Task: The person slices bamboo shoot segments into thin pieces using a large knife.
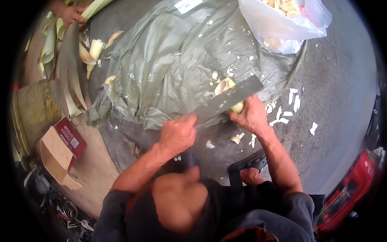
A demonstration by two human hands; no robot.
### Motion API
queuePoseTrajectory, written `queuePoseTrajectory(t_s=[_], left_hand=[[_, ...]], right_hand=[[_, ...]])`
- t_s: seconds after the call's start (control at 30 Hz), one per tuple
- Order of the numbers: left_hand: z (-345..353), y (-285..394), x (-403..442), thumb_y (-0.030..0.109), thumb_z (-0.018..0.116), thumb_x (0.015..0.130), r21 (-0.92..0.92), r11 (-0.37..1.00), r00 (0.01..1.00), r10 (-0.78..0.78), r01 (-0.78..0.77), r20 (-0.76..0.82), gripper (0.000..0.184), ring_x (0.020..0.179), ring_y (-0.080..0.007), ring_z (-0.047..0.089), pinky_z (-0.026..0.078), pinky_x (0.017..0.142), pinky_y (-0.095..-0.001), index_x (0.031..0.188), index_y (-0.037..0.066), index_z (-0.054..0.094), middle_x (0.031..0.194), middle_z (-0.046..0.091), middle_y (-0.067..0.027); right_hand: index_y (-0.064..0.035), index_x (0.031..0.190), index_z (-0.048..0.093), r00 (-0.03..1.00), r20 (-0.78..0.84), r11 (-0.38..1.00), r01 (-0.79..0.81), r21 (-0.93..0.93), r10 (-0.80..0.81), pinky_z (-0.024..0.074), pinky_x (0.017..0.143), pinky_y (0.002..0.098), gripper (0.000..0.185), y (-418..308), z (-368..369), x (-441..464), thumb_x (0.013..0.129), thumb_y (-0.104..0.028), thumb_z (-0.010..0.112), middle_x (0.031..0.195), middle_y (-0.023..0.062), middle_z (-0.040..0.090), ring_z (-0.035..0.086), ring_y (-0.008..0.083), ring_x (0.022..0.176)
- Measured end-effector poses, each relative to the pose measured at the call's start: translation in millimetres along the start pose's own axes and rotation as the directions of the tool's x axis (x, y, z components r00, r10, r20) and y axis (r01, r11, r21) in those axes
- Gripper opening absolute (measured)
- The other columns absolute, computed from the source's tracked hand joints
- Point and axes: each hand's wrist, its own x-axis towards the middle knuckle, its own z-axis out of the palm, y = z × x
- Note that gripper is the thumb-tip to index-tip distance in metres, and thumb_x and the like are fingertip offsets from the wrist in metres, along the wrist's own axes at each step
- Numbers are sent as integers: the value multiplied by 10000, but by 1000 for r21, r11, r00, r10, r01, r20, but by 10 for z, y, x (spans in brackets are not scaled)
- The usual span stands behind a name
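The left hand [178, 134] is fisted on the knife [231, 98]; to its right, the right hand [254, 115] curls, clamped on the shoot [238, 107].

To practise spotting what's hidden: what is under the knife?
Pale pieces show on both sides of the knife, one in the right hand; the sheet lies below. Whether the pieces join is hidden by the knife.

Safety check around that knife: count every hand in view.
3 hands: the left hand gripping the knife; the right hand on the pale-green shoot; a co-worker's hand at top left. Others may be hidden.
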Motion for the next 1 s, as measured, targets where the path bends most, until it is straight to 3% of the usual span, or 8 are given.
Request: queuePoseTrajectory(t_s=[0.03, 0.13, 0.27, 0.67, 0.77, 0.87, 0.9, 1.0], left_hand=[[-42, 35, -1, 42, 628, 792, 28, 1000, 1000, -1, 1, 29, 264, 700, -359, 676, 534, 596, -473, 1056, 31, 632, 815, 671, -139], [-74, 51, -14, 28, 630, 770, 64, 998, 999, 8, -11, 52, 322, 721, -350, 679, 540, 605, -460, 1092, 21, 632, 827, 666, -133], [-54, 42, -55, 23, 627, 776, 46, 999, 999, -18, 16, 50, 316, 716, -348, 681, 540, 604, -456, 1092, 21, 632, 821, 666, -132], [-29, -16, -349, 63, 634, 792, -25, 993, 994, -111, 111, 16, 243, 693, -358, 686, 545, 597, -485, 1031, 18, 625, 817, 679, -150], [-8, -26, -320, 59, 632, 798, -32, 993, 993, -114, 114, 14, 227, 687, -360, 685, 544, 602, -484, 1021, 22, 620, 808, 678, -148], [-31, -15, -262, 24, 613, 811, -23, 991, 990, -130, 132, 50, 247, 701, -356, 683, 537, 615, -462, 1057, 17, 636, 836, 695, -139], [-12, -37, -248, 26, 613, 814, -38, 990, 991, -132, 133, 32, 243, 700, -358, 682, 536, 614, -464, 1056, 19, 636, 836, 696, -140], [25, -48, -271, 32, 614, 819, -81, 985, 988, -154, 156, 32, 233, 698, -365, 680, 532, 611, -471, 1051, 21, 635, 835, 697, -143]], right_hand=[[-79, 1234, 623, 994, -96, 999, 45, 2, -44, 516, 897, 483, 669, -35, 51, -28, 665, -332, 866, 1182, 187, 617, 633, 394, 1038], [-94, 1186, 662, 996, -60, 998, -58, 19, 59, 514, 879, 486, 635, -138, 89, -21, 639, -320, 893, 1181, 182, 618, 628, 394, 1028], [-63, 1271, 571, 962, -266, 993, 24, -114, -54, 518, 849, 489, 709, -145, 278, -45, 668, -292, 865, 1112, 199, 614, 622, 403, 1005], [0, 1441, 461, 996, -83, 989, 31, 142, -19, 494, 1014, 449, 958, 123, 65, 141, 650, -353, 870, 1264, 230, 570, 596, 401, 1168], [10, 1482, 429, 970, 239, 990, 16, 137, -48, 472, 1047, 455, 1013, 211, -215, 350, 660, -396, 862, 1329, 237, 534, 570, 409, 1200], [9, 1509, 408, 981, -80, 978, 166, -129, -177, 472, 1040, 474, 1056, 212, -113, 241, 661, -433, 857, 1329, 245, 534, 554, 420, 1215], [8, 1502, 407, 972, -216, 994, 74, -77, -90, 473, 1027, 490, 1054, 38, -87, 151, 651, -399, 878, 1323, 251, 535, 555, 438, 1196], [7, 1496, 400, 978, -173, 966, 74, -246, -119, 486, 1000, 498, 1039, -12, 49, 75, 653, -345, 894, 1324, 244, 537, 557, 427, 1192]])
